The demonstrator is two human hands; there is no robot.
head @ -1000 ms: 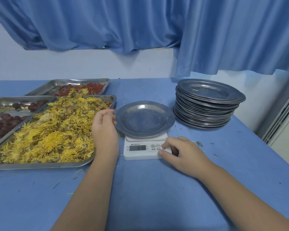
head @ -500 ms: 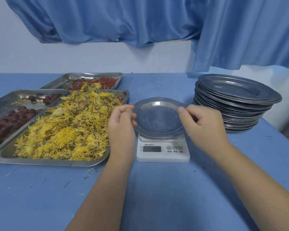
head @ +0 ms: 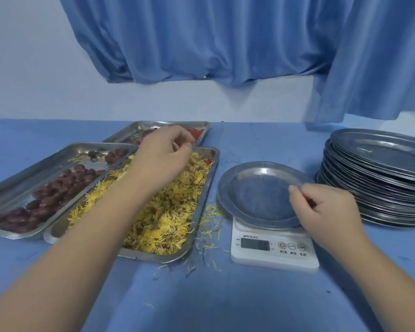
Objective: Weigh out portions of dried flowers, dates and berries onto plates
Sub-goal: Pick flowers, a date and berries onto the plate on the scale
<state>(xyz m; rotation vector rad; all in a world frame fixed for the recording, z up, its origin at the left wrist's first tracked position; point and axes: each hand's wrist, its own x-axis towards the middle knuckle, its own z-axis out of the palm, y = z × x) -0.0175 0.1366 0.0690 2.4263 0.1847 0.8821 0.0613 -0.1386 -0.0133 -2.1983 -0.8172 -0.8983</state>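
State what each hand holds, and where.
Right hand pinches the plate by its right rim. Left hand curls over the flowers; any hold cannot be told.

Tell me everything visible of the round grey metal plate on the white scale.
The round grey metal plate is shallow, with a wide flat rim and a dull well. It is empty and sits about level on the white digital scale, overhanging its platform. The right hand hovers over its right rim, fingers curled; contact cannot be told.
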